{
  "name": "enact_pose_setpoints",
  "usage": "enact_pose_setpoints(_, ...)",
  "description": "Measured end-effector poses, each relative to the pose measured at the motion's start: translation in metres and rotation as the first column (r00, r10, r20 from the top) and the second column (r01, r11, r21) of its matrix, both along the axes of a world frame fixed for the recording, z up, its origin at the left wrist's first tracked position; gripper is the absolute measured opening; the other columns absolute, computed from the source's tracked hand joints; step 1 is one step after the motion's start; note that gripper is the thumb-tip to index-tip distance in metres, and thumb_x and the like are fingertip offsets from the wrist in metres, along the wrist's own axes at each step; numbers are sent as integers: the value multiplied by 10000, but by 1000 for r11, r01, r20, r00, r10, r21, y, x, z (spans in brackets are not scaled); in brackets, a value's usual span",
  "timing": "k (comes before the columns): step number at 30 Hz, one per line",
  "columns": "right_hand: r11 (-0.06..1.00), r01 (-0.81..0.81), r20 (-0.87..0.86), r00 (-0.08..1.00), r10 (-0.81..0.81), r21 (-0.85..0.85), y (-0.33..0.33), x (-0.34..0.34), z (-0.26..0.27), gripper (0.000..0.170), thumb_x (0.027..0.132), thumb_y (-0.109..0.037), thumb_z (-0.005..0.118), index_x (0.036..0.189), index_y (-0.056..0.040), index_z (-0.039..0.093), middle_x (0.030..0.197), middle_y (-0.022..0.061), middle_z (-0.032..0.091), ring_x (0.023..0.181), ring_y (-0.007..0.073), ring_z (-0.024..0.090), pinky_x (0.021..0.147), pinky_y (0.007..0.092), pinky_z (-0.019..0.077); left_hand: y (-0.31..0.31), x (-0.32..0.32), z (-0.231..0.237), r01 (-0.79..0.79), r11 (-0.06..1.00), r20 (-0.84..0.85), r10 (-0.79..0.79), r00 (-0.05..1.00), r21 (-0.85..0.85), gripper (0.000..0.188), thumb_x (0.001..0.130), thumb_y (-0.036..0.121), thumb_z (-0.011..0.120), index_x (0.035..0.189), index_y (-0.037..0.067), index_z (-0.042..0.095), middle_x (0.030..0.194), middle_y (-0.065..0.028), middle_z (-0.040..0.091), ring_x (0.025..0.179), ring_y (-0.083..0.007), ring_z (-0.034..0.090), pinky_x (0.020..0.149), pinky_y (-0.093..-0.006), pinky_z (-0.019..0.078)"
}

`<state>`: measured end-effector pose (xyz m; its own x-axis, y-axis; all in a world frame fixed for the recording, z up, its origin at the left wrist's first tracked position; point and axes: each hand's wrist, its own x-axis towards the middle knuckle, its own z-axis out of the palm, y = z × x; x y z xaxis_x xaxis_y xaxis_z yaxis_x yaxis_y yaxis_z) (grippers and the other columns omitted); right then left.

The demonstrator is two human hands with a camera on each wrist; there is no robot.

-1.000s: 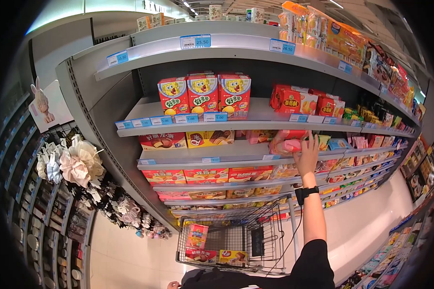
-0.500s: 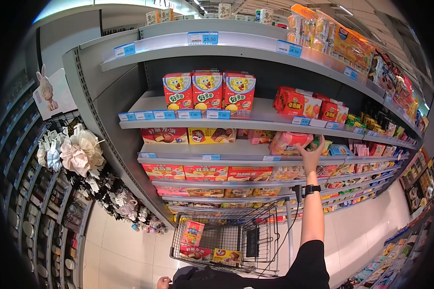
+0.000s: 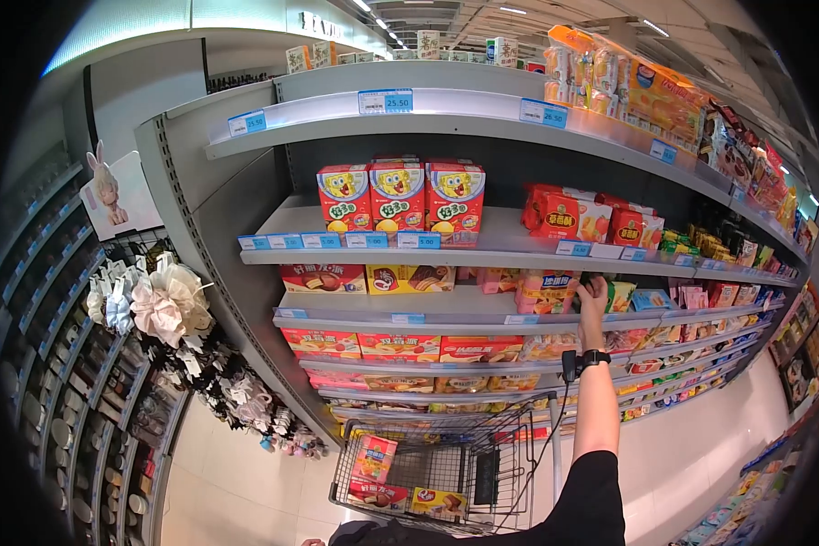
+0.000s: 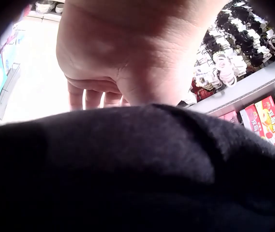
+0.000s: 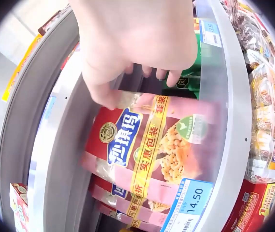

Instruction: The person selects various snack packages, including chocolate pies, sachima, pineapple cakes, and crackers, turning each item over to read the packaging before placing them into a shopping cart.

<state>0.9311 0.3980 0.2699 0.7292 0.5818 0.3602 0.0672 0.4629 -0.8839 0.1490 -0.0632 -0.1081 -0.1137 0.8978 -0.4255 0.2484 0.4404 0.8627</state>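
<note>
Pink pack (image 3: pixel 546 293) now upright, loose-fingered right hand (image 3: pixel 593 300) between it and green packet (image 3: pixel 621 296), left hand (image 4: pixel 123 53) relaxed

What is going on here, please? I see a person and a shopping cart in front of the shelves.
The person's right hand is at a pink-and-red pack on a shelf, with the thumb at its edge; whether it grips the pack is unclear. The left hand is down low, partly hidden by dark cloth, with nothing seen in it. The shopping cart holds three packages, including a yellow box.
</note>
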Motion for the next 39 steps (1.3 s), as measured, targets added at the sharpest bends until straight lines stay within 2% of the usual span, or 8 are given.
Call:
enact_pose_setpoints(6,957,-238,258,926,274,-164,24,-3,30,536,815,-57,820,1293,-25,579,1203,66,674,1114,198,628,964,327,474,21,-2,11,-56,993,-79,65,995,108,498,1020,416,575,1276,-9,615,907,-103,681,799,-182,633,725,-347,541)
enact_pose_setpoints(9,958,-264,222,933,283,-114,38,-9,37,463,830,-50,780,1256,-18,603,1183,57,679,1072,187,638,947,320,482,77,4,32,175,974,-275,-131,953,141,440,1029,331,592,1321,2,600,1018,-128,712,874,-210,671,778,-374,551)
enact_pose_setpoints(16,993,-116,166,979,117,-15,41,-4,26,455,822,-85,819,1225,-5,621,1162,90,690,1029,200,652,935,325,496,209,118,225,370,903,-344,-283,895,220,401,998,319,643,1293,47,636,1158,-133,722,998,-254,712,843,-361,565)
enact_pose_setpoints(21,881,-446,156,870,468,-157,-4,0,58,578,801,-91,864,1294,-8,573,1196,99,692,1043,190,672,917,327,529,235,181,281,581,734,-452,-410,792,352,351,1013,286,615,1306,95,638,1201,-124,707,1029,-286,696,858,-367,554)
enact_pose_setpoints(26,790,-487,103,824,557,-373,-51,-8,73,771,771,-85,897,1408,-40,465,1240,86,660,1056,180,662,895,304,544,224,206,269,631,738,-263,-576,774,241,357,1000,293,636,1294,92,653,1193,-137,715,1069,-305,697,860,-381,563)
enact_pose_setpoints(29,785,-506,296,736,609,-358,-56,-5,65,907,684,11,921,1438,-60,421,1311,83,610,1178,178,609,929,322,566,224,201,235,797,576,-395,-700,595,181,379,1002,292,629,1342,125,627,1157,-140,720,1026,-307,708,862,-395,569)
enact_pose_setpoints(36,854,-449,473,712,519,-262,-61,-17,53,903,630,-2,932,1400,-68,466,1283,34,621,1189,162,594,1024,316,502,217,200,252,750,634,-401,-647,649,191,351,998,290,635,1296,104,656,1179,-131,720,1007,-303,717,870,-389,567)
enact_pose_setpoints(39,957,-88,718,643,266,-275,-78,-39,48,699,662,-31,893,1288,-62,584,1312,112,627,1210,258,621,1031,388,507,213,194,255,718,665,-355,-633,688,204,342,1002,284,619,1276,82,650,1205,-129,706,1026,-307,701,889,-380,566)
